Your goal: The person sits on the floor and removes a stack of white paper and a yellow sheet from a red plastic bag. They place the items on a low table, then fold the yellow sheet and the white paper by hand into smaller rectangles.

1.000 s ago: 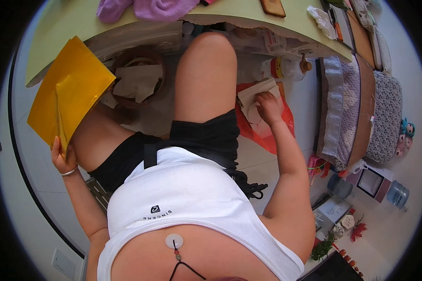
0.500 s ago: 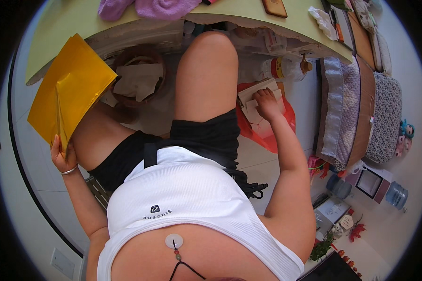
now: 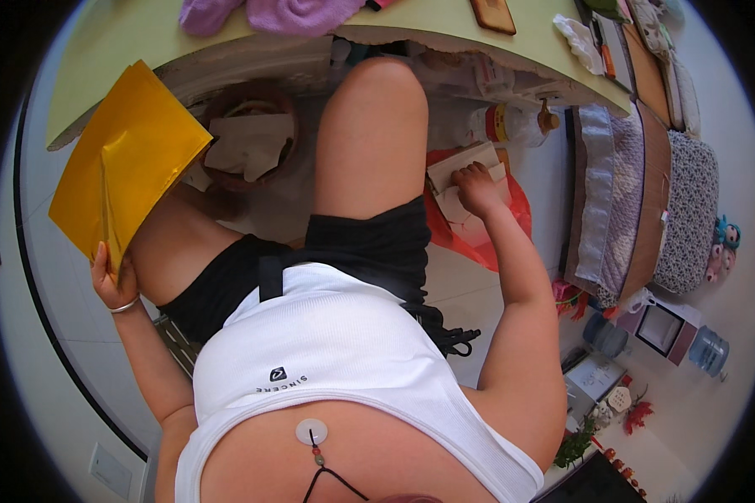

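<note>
Left hand: the left hand (image 3: 111, 281) is closing thumb and fingers on the near corner of one yellow sheet (image 3: 126, 163), holding it up at the person's left; a thin bangle is circling the wrist.
Right hand: the right hand (image 3: 476, 186) is reaching down at the right, fingers curled over pale paper packets (image 3: 461, 168) lying on a red bag (image 3: 486, 230); whether it is gripping one or only pressing on it cannot be made out.
Hidden: the fingertips of the right hand are tucking out of sight against the packets, and the packets are overlapping too much to count.
Under the table: one round brown basket (image 3: 252, 138) is sitting far left, a crumpled beige paper lying in it.
Table: the pale green table (image 3: 445, 25) is curving across the far edge, cut off by the frame; one brown rectangular object (image 3: 493, 12) is lying on it.
</note>
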The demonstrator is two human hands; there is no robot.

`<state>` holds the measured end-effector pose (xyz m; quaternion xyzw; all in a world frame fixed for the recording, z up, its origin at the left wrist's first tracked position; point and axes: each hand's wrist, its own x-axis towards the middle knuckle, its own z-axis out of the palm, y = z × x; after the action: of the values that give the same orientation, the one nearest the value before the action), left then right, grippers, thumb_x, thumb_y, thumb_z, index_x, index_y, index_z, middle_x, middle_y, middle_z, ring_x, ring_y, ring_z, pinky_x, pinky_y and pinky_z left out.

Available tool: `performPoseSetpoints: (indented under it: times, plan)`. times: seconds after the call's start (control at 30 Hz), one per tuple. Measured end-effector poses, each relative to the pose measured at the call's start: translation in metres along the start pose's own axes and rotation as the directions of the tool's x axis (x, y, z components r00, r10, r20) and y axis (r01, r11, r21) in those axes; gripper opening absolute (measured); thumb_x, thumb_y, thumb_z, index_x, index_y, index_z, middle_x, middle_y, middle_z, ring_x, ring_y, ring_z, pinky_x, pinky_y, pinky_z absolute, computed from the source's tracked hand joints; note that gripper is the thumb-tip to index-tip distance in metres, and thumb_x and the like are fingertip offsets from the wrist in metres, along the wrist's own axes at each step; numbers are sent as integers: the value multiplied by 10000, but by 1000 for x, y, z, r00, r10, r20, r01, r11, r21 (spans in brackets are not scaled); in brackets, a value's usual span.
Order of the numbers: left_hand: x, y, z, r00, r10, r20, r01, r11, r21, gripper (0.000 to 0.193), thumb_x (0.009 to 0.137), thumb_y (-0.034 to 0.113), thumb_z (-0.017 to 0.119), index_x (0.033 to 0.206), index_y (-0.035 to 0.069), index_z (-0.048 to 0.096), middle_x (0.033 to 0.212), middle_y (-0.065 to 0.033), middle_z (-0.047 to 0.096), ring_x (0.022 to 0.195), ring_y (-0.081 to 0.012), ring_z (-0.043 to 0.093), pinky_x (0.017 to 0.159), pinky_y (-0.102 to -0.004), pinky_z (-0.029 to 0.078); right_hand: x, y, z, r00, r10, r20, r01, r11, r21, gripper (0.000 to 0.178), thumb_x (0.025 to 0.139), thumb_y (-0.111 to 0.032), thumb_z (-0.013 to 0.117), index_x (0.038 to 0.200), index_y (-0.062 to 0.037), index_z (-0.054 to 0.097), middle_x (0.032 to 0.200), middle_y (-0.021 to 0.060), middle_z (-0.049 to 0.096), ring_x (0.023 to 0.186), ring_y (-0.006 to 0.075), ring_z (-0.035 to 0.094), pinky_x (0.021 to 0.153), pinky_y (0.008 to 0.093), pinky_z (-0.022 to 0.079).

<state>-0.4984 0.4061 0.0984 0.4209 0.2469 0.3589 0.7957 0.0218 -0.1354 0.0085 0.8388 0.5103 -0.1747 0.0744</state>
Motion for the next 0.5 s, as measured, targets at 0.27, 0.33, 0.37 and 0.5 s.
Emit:
performPoseSetpoints:
  times: [0.27, 0.33, 0.37, 0.5]
  plan:
    - [4, 2, 17, 995, -72, 66, 84, 975, -205, 343, 1002, 73, 403, 1318, -44, 468, 1330, -195, 541, 1208, -309, 554, 1014, -432, 480, -3, -4, -5, 1000, 8, -15, -9, 999, -34, 208, 718, -60, 609, 922, -94, 635, 965, 95, 613, 1045, 292, 552, 1048, 435, 361]
    - [4, 2, 14, 995, -71, 74, 85, 974, -210, 349, 1000, 71, 404, 1323, -45, 465, 1332, -195, 541, 1210, -312, 553, 1014, -436, 479, -5, -3, -3, 1000, 13, 0, -13, 1000, -22, 228, 716, -52, 607, 939, -92, 632, 968, 99, 611, 1047, 292, 551, 1047, 437, 362]
    - [4, 2, 14, 995, -70, 76, 85, 974, -212, 352, 999, 70, 405, 1326, -45, 463, 1333, -194, 540, 1210, -314, 553, 1014, -438, 479, -7, -5, -8, 1000, -19, -10, 19, 999, -26, 222, 739, -46, 571, 948, -89, 632, 964, 102, 615, 1044, 294, 555, 1046, 445, 363]
    - [5, 2, 13, 995, -63, 80, 79, 973, -217, 348, 998, 69, 406, 1322, -43, 467, 1325, -195, 547, 1202, -312, 559, 1010, -434, 483, -8, -5, -2, 977, -80, -197, 83, 996, 10, 238, 769, -42, 531, 986, -91, 615, 974, 97, 615, 1049, 296, 556, 1042, 462, 365]
